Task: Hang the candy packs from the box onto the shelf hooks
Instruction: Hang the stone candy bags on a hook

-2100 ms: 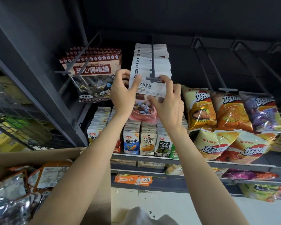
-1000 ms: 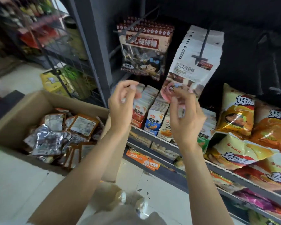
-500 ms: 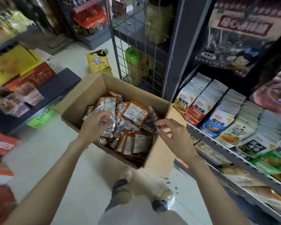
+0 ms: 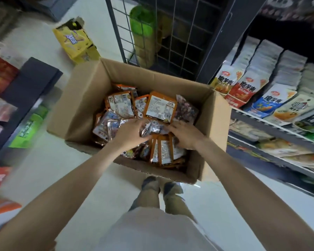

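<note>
Both hands are inside the open cardboard box (image 4: 83,98) on the floor: the left hand (image 4: 130,132) and the right hand (image 4: 186,134) each curl their fingers onto one clear, shiny candy pack (image 4: 153,128) held between them near the box's near edge. More orange-edged candy packs (image 4: 160,106) lie loose toward the far wall. Beyond the box's right edge, a shelf (image 4: 272,124) carries rows of snack pouches (image 4: 243,86).

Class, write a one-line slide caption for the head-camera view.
Both hands, left and right, reach into the cardboard box and close on a clear candy pack beside the snack shelf.
</note>
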